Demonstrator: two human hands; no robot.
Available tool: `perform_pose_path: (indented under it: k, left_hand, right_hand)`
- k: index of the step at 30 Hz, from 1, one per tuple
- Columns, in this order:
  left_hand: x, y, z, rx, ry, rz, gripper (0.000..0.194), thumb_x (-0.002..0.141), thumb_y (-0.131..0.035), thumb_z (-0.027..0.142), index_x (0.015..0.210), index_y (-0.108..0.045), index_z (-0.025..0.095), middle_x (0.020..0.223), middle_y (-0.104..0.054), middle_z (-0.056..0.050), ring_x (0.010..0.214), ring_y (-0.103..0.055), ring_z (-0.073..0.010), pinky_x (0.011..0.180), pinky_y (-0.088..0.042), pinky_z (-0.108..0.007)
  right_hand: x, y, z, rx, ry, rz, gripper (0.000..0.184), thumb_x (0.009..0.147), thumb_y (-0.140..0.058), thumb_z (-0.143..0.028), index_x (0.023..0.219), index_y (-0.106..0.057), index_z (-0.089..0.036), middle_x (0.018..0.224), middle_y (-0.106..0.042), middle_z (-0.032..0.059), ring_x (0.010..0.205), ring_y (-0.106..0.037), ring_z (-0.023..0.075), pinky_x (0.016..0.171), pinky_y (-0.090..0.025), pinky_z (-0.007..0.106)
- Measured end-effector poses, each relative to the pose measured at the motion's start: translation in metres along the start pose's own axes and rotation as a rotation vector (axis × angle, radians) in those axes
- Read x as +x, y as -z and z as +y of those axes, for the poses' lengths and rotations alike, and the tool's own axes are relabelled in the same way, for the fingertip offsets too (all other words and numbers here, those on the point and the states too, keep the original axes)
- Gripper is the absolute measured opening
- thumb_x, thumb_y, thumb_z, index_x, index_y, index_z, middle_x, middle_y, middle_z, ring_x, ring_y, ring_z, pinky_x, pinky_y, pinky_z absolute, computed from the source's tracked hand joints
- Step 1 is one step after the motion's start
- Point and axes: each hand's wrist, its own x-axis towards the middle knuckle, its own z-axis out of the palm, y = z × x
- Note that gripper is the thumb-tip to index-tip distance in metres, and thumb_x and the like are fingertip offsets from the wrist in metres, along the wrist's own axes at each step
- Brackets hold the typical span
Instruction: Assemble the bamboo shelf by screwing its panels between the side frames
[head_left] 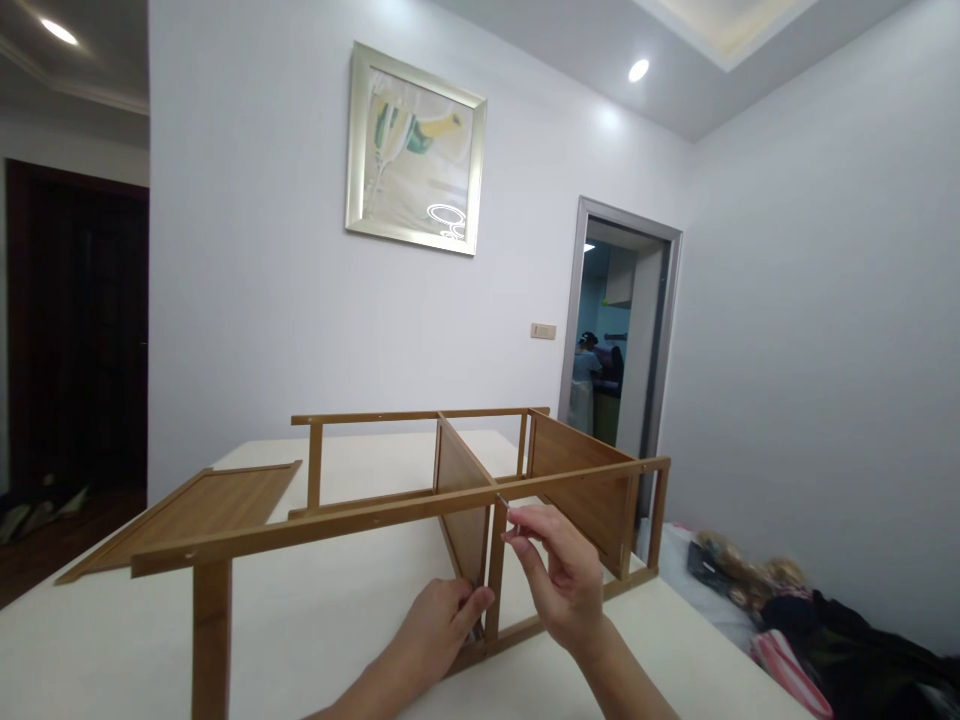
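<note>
A brown wooden shelf frame (pixel 330 522) lies on its side on the white table, with a middle shelf board (pixel 465 525) and a right shelf board (pixel 574 460) standing between its rails. My left hand (pixel 442 625) is closed on the lower part of the middle shelf board, next to a crosspiece. A small grey thing shows below its fingers, too hidden to name. In a pinch, my right hand (pixel 562 570) holds a thin metal piece (pixel 503 502) at the front rail, near the middle joint. Its exact kind is too small to make out.
A loose wooden panel (pixel 202 515) lies flat on the white table (pixel 315 640) at the left. Clothes (pixel 847 640) are heaped beyond the table's right edge. A person (pixel 585 375) stands in the room behind the doorway. A framed picture (pixel 416 150) hangs on the wall.
</note>
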Motion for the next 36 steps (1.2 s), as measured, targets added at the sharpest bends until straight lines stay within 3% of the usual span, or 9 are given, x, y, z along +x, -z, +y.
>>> perform_pose_path:
  k: [7, 10, 16, 20, 23, 26, 32, 36]
  left_hand:
    - [0.0, 0.0, -0.001, -0.004, 0.018, -0.008, 0.065, 0.086, -0.029, 0.072, 0.064, -0.055, 0.017, 0.06, -0.062, -0.003, 0.055, -0.053, -0.0148, 0.056, -0.035, -0.025]
    - [0.0, -0.001, -0.002, 0.01, 0.017, -0.015, 0.067, 0.086, -0.027, 0.072, 0.066, -0.058, 0.016, 0.061, -0.063, -0.004, 0.056, -0.053, -0.0151, 0.056, -0.036, -0.025]
    - [-0.001, 0.001, 0.002, 0.052, 0.043, -0.032, 0.073, 0.086, -0.023, 0.074, 0.069, -0.063, 0.015, 0.066, -0.065, -0.006, 0.059, -0.055, -0.0163, 0.059, -0.037, -0.026]
    - [0.001, 0.001, 0.002, 0.062, 0.042, -0.036, 0.073, 0.086, -0.022, 0.073, 0.068, -0.062, 0.015, 0.065, -0.064, -0.006, 0.058, -0.054, -0.016, 0.058, -0.036, -0.026]
    - [0.001, 0.0, 0.001, 0.042, 0.027, -0.018, 0.069, 0.087, -0.025, 0.073, 0.064, -0.059, 0.016, 0.062, -0.063, -0.005, 0.056, -0.053, -0.0152, 0.057, -0.036, -0.026]
    - [0.001, 0.0, 0.0, 0.027, 0.014, -0.004, 0.067, 0.087, -0.027, 0.071, 0.062, -0.056, 0.017, 0.06, -0.062, -0.004, 0.055, -0.052, -0.0146, 0.056, -0.035, -0.025]
    - [0.0, 0.0, 0.001, 0.012, 0.007, -0.002, 0.066, 0.088, -0.027, 0.071, 0.062, -0.055, 0.017, 0.059, -0.061, -0.004, 0.054, -0.051, -0.0142, 0.055, -0.034, -0.025]
    - [0.0, 0.0, 0.002, 0.026, 0.002, -0.013, 0.068, 0.087, -0.026, 0.072, 0.063, -0.056, 0.017, 0.06, -0.061, -0.004, 0.055, -0.052, -0.0149, 0.056, -0.035, -0.025]
  right_hand:
    - [0.002, -0.005, 0.0, -0.095, 0.046, 0.089, 0.031, 0.08, -0.065, -0.001, 0.105, -0.064, -0.02, 0.09, -0.066, 0.0061, 0.08, -0.063, 0.0165, 0.065, -0.056, 0.029]
    - [0.001, -0.009, -0.001, -0.098, -0.001, 0.137, 0.025, 0.082, -0.065, -0.003, 0.1, -0.064, -0.02, 0.088, -0.066, 0.0056, 0.079, -0.063, 0.0161, 0.063, -0.056, 0.028]
    - [0.001, -0.018, -0.005, 0.062, -0.266, 0.185, 0.004, 0.088, -0.062, -0.017, 0.085, -0.063, -0.02, 0.073, -0.061, 0.0001, 0.057, -0.06, 0.0103, 0.048, -0.05, 0.022]
    - [0.008, -0.021, -0.013, 0.198, -0.464, 0.258, 0.009, 0.089, -0.061, -0.029, 0.088, -0.059, -0.02, 0.065, -0.061, -0.0024, 0.044, -0.055, 0.0081, 0.039, -0.046, 0.019]
    - [0.012, -0.02, -0.017, 0.359, -0.601, 0.291, 0.019, 0.087, -0.063, -0.036, 0.095, -0.056, -0.02, 0.065, -0.064, -0.0021, 0.042, -0.054, 0.0096, 0.036, -0.047, 0.021]
    - [0.013, -0.018, -0.018, 0.531, -0.679, 0.291, 0.021, 0.085, -0.065, -0.038, 0.089, -0.056, -0.02, 0.065, -0.065, -0.0014, 0.044, -0.055, 0.0104, 0.037, -0.049, 0.023]
    - [0.01, -0.017, -0.015, 0.692, -0.665, 0.276, 0.017, 0.085, -0.062, -0.034, 0.088, -0.056, -0.018, 0.067, -0.066, 0.0008, 0.046, -0.058, 0.0117, 0.04, -0.05, 0.024]
    - [0.004, -0.018, -0.012, 0.567, -0.544, 0.235, 0.013, 0.091, -0.055, -0.031, 0.093, -0.057, -0.018, 0.07, -0.065, 0.0017, 0.049, -0.059, 0.0123, 0.043, -0.052, 0.026]
